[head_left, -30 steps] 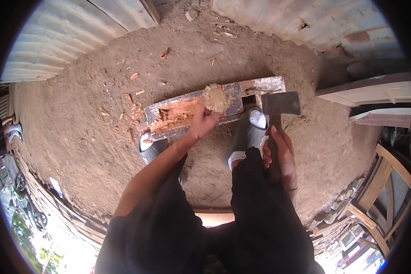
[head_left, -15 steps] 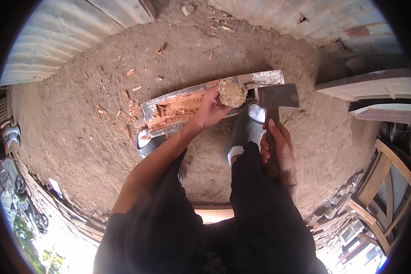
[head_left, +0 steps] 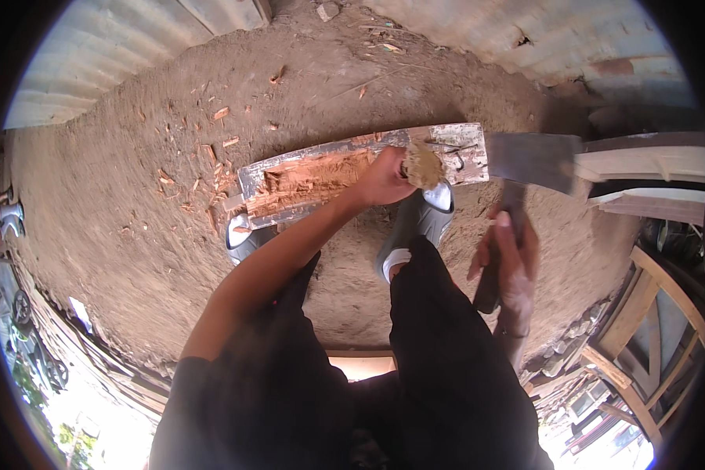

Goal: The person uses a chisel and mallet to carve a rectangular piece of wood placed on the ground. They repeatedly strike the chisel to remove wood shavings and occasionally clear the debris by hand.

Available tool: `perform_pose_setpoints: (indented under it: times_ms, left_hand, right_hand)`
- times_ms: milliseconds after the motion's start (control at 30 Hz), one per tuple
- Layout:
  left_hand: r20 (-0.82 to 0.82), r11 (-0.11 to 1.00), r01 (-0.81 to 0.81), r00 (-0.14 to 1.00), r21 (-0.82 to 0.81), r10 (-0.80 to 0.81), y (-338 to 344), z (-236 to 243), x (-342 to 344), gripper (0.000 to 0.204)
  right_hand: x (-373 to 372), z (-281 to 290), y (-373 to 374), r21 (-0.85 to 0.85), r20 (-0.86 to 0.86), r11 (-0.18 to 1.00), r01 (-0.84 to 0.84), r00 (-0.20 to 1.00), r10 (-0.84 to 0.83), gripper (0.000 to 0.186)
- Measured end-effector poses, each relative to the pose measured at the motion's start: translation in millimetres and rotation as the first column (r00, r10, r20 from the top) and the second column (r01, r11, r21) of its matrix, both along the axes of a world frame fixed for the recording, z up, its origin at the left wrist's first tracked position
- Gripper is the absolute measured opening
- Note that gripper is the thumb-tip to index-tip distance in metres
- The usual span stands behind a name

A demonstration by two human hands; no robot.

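Observation:
A long wooden plank point(head_left: 471, 141) with worn white and dark paint lies across in front of me, a rough reddish hollow cut into its left part. My left hand point(head_left: 384, 178) is closed around a wooden-handled chisel point(head_left: 424, 166) over the plank's right half. Only the chisel's frayed, mushroomed top shows; its blade is hidden below. In my right hand point(head_left: 515, 254) is a hatchet point(head_left: 534, 160), held by its dark handle. The broad metal head, slightly blurred, is just off the plank's right end, apart from the chisel.
My shoes point(head_left: 435, 205) are at the plank's near edge. Wood chips point(head_left: 210, 153) are scattered on the dirt floor to the left. Corrugated metal sheets point(head_left: 110, 63) stand at the back. At right are stacked boards point(head_left: 650, 160) and a wooden frame point(head_left: 642, 313).
My right hand has swung the hatchet to the right, away from the chisel. My left hand has shifted right along the plank with the chisel.

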State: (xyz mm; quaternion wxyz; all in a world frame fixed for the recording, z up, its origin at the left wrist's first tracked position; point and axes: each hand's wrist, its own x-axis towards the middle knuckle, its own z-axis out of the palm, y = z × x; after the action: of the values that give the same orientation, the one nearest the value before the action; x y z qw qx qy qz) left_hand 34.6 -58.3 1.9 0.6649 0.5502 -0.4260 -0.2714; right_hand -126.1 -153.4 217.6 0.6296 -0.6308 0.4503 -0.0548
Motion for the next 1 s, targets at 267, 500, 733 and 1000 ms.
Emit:
perform_pose_setpoints:
  times_ms: [267, 500, 733, 1000]
  left_hand:
    - [0.234, 0.955, -0.099, 0.972, 0.279, 0.032, -22.5, -0.1, -19.7, 0.022]
    - [0.358, 0.935, -0.176, 0.932, 0.307, 0.057, -12.6, -12.3, -36.4, 0.027]
    - [0.155, 0.915, -0.241, 0.967, 0.324, 0.2, -1.9, 6.6, -15.6, 0.029]
    - [0.295, 0.883, -0.334, 0.925, 0.329, 0.24, -6.4, -5.8, -20.0, 0.031]
  right_hand:
    - [-18.3, -17.2, -4.8, -0.219, -0.096, 0.974, -0.058, 0.995, 0.038, 0.025]
    - [-8.2, -6.7, -4.8, 0.108, -0.22, 0.993, 0.055, 0.975, -0.03, 0.029]
    - [0.3, -16.1, 13.7, -0.226, -0.006, 0.915, 0.334, 0.939, -0.344, 0.038]
    - [-0.9, 5.4, -14.4, -0.065, -0.284, 0.998, -0.019, 0.959, 0.0, 0.024]
